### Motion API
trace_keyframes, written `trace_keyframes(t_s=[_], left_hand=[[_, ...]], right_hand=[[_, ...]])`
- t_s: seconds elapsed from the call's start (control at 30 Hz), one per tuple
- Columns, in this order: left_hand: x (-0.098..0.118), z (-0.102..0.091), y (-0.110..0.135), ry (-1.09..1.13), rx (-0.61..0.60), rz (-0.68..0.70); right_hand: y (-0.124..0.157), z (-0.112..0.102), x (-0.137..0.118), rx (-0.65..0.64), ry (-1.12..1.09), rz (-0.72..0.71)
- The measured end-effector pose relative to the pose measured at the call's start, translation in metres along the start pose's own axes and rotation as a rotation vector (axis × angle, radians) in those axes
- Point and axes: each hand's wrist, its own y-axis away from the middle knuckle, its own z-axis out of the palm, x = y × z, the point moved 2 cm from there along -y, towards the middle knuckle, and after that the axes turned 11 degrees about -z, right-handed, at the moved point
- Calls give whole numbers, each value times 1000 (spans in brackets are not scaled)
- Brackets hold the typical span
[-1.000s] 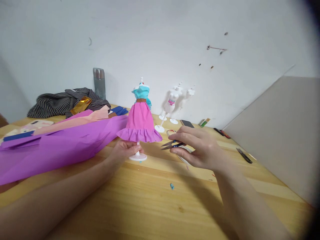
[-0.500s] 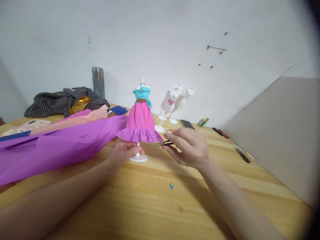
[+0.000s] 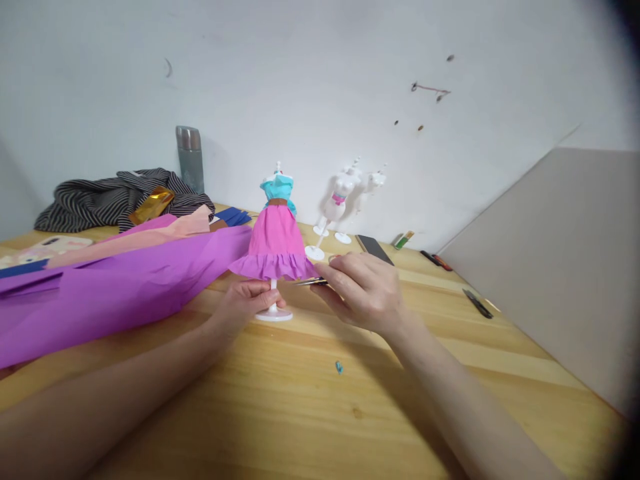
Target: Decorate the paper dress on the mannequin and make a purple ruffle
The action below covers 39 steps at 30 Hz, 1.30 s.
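A small white dress-form mannequin [image 3: 273,298] stands upright on its round base. It wears a turquoise top [image 3: 278,187], a brown belt and a pink paper skirt [image 3: 275,230] with a ruffled purple hem [image 3: 273,265]. Below the hem, my left hand [image 3: 250,300] has its fingers closed round the stand's pole. My right hand [image 3: 363,290] holds a pair of scissors [image 3: 311,282], their metal blades pointing left just under the hem's right side. Most of the scissors' handles are hidden behind my fingers. A turquoise scrap [image 3: 339,367] lies on the table in front.
Purple paper sheets [image 3: 150,293] spread over the left, with peach paper [image 3: 145,237] behind. Farther back are a striped cloth [image 3: 95,200] and a grey flask [image 3: 190,160]. White mannequins [image 3: 345,190] stand by the wall. A dark phone [image 3: 374,249] and a craft knife [image 3: 477,303] lie right.
My right hand and the scissors have moved left, so the blades are closer under the hem. My left hand keeps its hold on the pole. The whole view has shifted slightly.
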Motion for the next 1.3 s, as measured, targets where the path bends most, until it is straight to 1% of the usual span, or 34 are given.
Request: trace_keyframes(t_s=[0.2, 0.4, 0.7, 0.93, 1.13, 1.3], left_hand=[[-1, 1, -1, 2, 9, -3], [-2, 3, 1, 26, 9, -40], [-1, 3, 0, 37, 9, -44], [-5, 2, -2, 9, 15, -49], [-9, 0, -4, -10, 12, -50], [-6, 2, -3, -15, 9, -57]], right_hand=[[-6, 1, -3, -20, 64, 20], [-8, 2, -4, -48, 77, 15], [-7, 3, -4, -32, 97, 4], [-7, 4, -4, 6, 112, -9], [-2, 7, -3, 3, 96, -20], [-1, 8, -4, 17, 97, -23]])
